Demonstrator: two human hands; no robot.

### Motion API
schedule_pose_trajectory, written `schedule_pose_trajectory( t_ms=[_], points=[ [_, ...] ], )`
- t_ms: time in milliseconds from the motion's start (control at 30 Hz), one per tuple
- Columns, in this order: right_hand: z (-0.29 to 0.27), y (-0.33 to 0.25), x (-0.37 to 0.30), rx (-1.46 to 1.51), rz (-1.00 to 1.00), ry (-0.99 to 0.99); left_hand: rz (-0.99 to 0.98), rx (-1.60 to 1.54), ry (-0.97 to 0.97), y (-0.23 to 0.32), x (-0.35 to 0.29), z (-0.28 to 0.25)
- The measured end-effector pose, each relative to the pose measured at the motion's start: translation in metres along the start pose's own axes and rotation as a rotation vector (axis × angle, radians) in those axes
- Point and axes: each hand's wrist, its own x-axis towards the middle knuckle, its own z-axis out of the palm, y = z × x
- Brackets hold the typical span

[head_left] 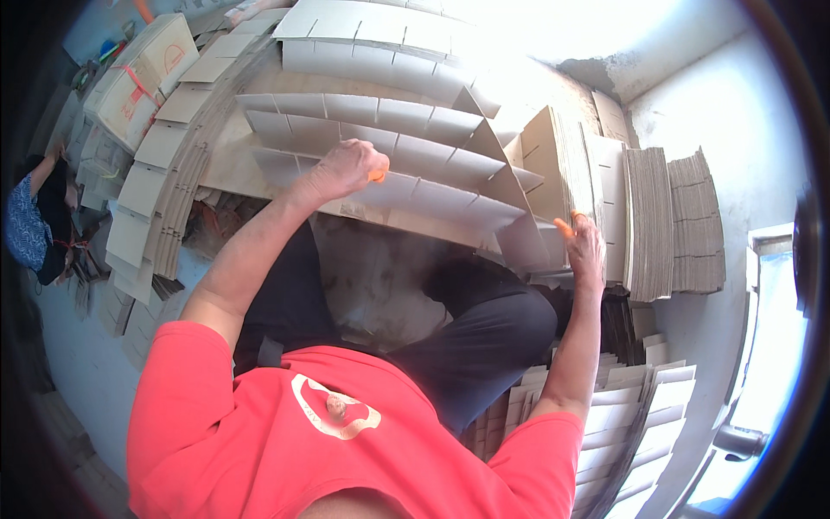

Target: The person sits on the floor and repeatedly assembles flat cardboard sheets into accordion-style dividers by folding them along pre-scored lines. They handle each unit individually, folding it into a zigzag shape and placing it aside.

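Matt cardboard dividers [419,158], smooth wooden tabletop [303,82], rough-edged cardboard stacks [648,225], matt cloth shirt [216,415], patchy plaster wall [692,104]

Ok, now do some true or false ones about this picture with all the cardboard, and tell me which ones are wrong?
1. The person wears a red short-sleeved shirt. True.

2. The long, pale grey, slotted cardboard strips lie flat. False: they stand on edge on the brown work surface.

3. Orange coverings show on fingers of both hands. True.

4. Both hands are at the same strip. False: the left hand is at the nearest strip, and the right hand is by the upright stack of brown cardboard sheets.

5. Another person, in blue patterned clothing, shows at the picture's far left. True.
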Motion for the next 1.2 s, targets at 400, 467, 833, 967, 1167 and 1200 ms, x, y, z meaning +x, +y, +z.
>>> schedule_pose_trajectory(
  t_ms=[400,467,833,967,1167,1200],
  points=[
    [0.009,-0.022,-0.022,-0.346,0.043,-0.014,-0.190,-0.178,-0.087,0.015,-0.003,-0.019],
    [0.016,-0.009,-0.020,-0.308,0.062,0.011,-0.154,-0.092,-0.069,0.026,-0.002,-0.024],
    [0.029,-0.004,-0.014,-0.303,0.142,0.147,0.314,-0.134,0.042,0.146,0.085,0.030],
    [0.019,-0.004,-0.017,-0.156,0.194,0.297,0.345,-0.058,-0.044,0.166,0.103,0.052],
    [-0.030,-0.012,-0.015,0.281,0.216,0.695,0.303,-0.054,-0.228,0.164,0.105,0.061],
    [-0.039,-0.016,-0.013,0.383,0.215,0.681,0.315,-0.083,-0.090,0.159,0.099,0.067]
  ],
)
